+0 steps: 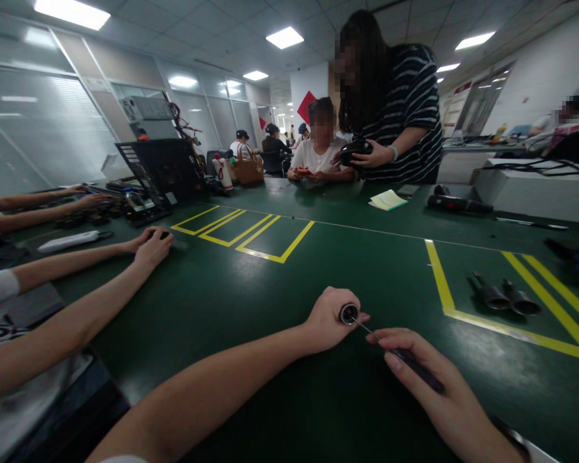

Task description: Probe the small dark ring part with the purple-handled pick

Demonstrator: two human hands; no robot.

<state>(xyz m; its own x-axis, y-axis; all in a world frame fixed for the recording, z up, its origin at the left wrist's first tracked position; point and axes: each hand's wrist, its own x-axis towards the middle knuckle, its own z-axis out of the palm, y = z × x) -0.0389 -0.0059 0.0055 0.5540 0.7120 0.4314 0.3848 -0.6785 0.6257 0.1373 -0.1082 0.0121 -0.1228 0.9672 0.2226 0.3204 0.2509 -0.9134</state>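
Observation:
My left hand (329,319) is closed around a small black cylindrical part (349,314), its round open end facing up. My right hand (431,379) grips a thin dark-handled screwdriver (400,352), and the metal tip reaches into the open end of the part. Both hands hover just above the green table mat (251,302) near its front edge.
Two black funnel-shaped parts (504,297) lie inside yellow tape lines at the right. A person's arms (77,257) rest on the mat at the left. An open computer case (161,170) stands at back left. Across the table one person sits and another stands holding a black object (354,151).

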